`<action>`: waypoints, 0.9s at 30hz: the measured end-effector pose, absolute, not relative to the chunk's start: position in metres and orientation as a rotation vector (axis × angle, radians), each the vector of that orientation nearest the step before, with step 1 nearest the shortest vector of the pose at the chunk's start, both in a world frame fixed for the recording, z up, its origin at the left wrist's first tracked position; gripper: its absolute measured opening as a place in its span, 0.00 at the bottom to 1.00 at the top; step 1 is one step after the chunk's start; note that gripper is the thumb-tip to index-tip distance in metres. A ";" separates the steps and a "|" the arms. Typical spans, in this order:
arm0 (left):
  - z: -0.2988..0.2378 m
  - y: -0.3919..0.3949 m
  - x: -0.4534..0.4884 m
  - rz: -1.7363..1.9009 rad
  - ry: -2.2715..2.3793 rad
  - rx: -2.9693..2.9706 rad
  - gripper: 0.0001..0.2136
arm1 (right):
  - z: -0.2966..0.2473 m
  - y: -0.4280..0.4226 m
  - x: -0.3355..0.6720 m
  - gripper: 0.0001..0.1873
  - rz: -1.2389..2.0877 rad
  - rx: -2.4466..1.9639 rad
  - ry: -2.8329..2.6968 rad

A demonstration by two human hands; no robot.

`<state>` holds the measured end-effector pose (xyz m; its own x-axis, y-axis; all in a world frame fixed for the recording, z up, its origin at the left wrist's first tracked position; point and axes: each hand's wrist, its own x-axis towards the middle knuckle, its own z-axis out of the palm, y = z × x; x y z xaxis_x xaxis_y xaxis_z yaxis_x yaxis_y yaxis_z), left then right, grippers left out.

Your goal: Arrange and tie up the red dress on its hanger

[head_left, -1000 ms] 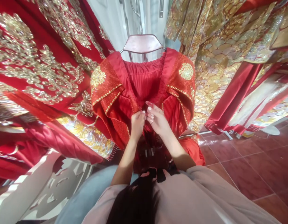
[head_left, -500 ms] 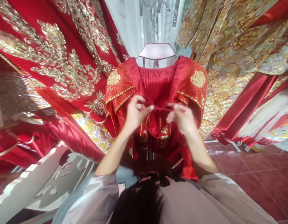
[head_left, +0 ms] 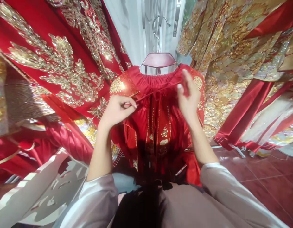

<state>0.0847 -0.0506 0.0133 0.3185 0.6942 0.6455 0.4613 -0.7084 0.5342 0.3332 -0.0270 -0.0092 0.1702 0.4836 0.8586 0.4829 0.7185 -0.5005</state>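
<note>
A red garment with gold embroidery [head_left: 164,133] hangs in front of me on a hanger [head_left: 159,60]. Its gathered neckline is drawn together at the front, where a thin red drawstring [head_left: 149,94] crosses. My left hand [head_left: 120,109] is closed, pinching one end of this cord out to the left, below the shoulder. Over the opposite shoulder, my right hand [head_left: 189,95] is raised and slightly blurred, with the other end of the cord running tautly to its fingers. Its thumb and forefinger tips look apart; the exact grip is hard to make out.
A red gown with gold beadwork [head_left: 65,66] hangs close on the left. Gold sequined garments [head_left: 232,76] hang on the right. Behind the hanger is a white door frame [head_left: 141,28]. A white cut-out panel [head_left: 48,190] stands at lower left, and red floor tiles [head_left: 262,177] show at lower right.
My hands have moved apart, the left one to the left and the right one upward. The cord is stretched longer between them, and the garment's neck opening has been gathered closed.
</note>
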 end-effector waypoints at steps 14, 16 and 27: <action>0.011 -0.010 0.121 1.998 1.694 2.035 0.05 | -0.023 -0.019 0.309 0.26 -0.521 -1.359 -1.755; 0.012 0.002 0.131 2.175 1.385 1.882 0.03 | -0.021 -0.020 0.307 0.24 -0.347 -1.315 -1.709; 0.004 -0.004 0.160 1.358 0.728 1.772 0.11 | 0.001 -0.019 0.324 0.14 0.912 -0.829 -1.622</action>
<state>0.1602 -0.0036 0.0039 0.2677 0.8103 0.5214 -0.0145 -0.5377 0.8430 0.3243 -0.0191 0.0012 -0.2094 0.8698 0.4468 0.0696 0.4690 -0.8804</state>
